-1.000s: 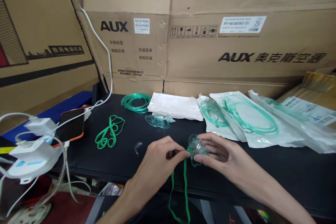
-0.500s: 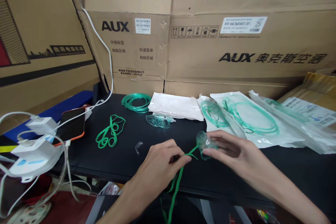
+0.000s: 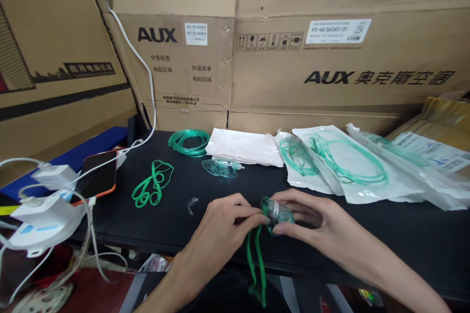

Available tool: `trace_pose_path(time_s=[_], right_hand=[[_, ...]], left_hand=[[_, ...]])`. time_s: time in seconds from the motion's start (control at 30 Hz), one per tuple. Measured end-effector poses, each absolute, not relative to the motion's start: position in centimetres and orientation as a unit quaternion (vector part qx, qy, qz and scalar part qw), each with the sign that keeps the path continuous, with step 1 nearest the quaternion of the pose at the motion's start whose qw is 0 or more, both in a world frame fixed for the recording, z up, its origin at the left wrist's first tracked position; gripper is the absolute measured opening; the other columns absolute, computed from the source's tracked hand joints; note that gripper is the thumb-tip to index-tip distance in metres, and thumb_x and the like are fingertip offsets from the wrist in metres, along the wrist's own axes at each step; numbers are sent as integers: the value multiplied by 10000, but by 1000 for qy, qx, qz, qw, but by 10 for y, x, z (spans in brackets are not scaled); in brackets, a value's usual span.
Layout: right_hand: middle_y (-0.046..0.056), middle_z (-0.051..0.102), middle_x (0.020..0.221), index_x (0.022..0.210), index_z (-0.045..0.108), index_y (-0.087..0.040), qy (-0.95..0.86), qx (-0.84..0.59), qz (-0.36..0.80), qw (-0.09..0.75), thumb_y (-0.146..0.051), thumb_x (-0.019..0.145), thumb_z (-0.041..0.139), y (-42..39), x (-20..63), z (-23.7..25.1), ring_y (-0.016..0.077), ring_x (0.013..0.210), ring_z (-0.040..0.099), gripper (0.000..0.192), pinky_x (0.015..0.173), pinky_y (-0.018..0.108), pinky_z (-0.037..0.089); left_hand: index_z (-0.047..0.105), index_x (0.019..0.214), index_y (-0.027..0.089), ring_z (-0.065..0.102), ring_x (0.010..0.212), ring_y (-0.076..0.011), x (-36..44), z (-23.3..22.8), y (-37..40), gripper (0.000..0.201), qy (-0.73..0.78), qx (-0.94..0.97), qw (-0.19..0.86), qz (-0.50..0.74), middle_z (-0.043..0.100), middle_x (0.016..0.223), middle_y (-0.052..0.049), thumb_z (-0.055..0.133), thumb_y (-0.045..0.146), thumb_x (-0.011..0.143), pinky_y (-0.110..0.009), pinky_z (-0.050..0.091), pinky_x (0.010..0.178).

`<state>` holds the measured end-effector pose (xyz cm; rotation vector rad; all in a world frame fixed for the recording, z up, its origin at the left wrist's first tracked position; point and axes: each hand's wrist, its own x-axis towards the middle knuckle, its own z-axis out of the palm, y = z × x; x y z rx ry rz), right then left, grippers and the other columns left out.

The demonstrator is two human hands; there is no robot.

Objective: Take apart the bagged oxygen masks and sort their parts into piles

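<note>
Between my two hands, over the front of the black table, is a clear green-tinted oxygen mask (image 3: 282, 213). My right hand (image 3: 312, 212) grips it from the right, thumb below and fingers above. My left hand (image 3: 231, 222) pinches a green elastic strap (image 3: 260, 259) at the mask's left edge, and the strap's loose length hangs down past the table's front. Whether the strap runs through the mask's hole is hidden by my fingertips. A second clear mask (image 3: 222, 168) lies farther back, and a small clear bent piece (image 3: 191, 205) rests left of my left hand.
Green straps (image 3: 153, 186) lie looped at left, behind them coiled green tubing (image 3: 189, 143). White packets (image 3: 244, 146) and pouches with green tubing (image 3: 348, 161) line the back. A phone (image 3: 97, 176), power strip (image 3: 47, 225) and white cables occupy the left. Cardboard boxes (image 3: 271, 88) wall the back.
My hands have come closer together. The mask has moved left and slightly down towards my left fingertips, and the taut strap between them has shortened. The view has shifted a little.
</note>
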<state>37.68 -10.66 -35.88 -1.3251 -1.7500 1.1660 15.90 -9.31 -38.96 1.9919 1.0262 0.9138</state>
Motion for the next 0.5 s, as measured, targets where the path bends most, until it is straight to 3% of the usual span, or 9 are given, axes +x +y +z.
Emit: trace_pose_path(time_s=[0.17,0.5], right_hand=[[-8,788,1013,1057,720,-284,-669,-491,457,322,-372,818,831,-107,372,-362,233,1001,749,278,936,325,593],[16,788,1034,1067,730,-272,-626,-488,488,363,-379,764,869,-104,374,-361,246,958,766,351,886,336,636]], left_hand=[[829,873,241,654,759,-132,162,-391,-91,199,409,771,345,346,720,824,15,666,173,964,-238,423,696],[806,881,209,576,690,-119,165,-393,-92,156,423,759,346,353,661,787,17,672,231,957,-237,388,653]])
